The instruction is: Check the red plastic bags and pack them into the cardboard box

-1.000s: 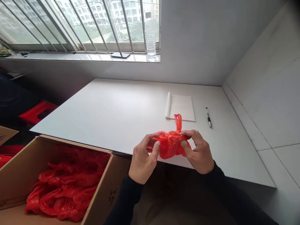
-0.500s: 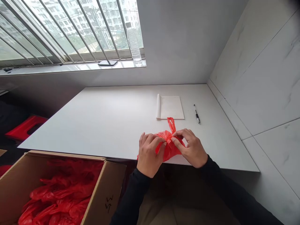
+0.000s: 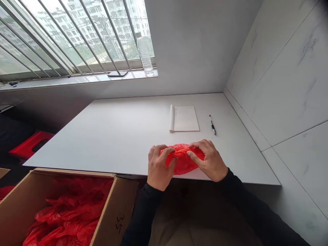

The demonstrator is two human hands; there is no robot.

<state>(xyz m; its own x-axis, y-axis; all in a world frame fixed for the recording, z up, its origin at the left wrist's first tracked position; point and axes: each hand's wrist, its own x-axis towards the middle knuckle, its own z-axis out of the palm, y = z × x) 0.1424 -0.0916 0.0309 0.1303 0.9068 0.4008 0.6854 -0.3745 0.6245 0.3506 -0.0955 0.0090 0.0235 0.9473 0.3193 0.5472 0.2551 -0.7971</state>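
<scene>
At the counter's (image 3: 115, 130) near edge, both hands grasp a crumpled red plastic bag (image 3: 183, 160): left hand (image 3: 159, 167) at nine o'clock, right hand (image 3: 208, 160) at three. Pressing evenly from both sides should keep the bundle compact.

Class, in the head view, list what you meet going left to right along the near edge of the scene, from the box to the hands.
Brown cardboard box of red plastic bags → left hand → crumpled red plastic bag → right hand.
</scene>
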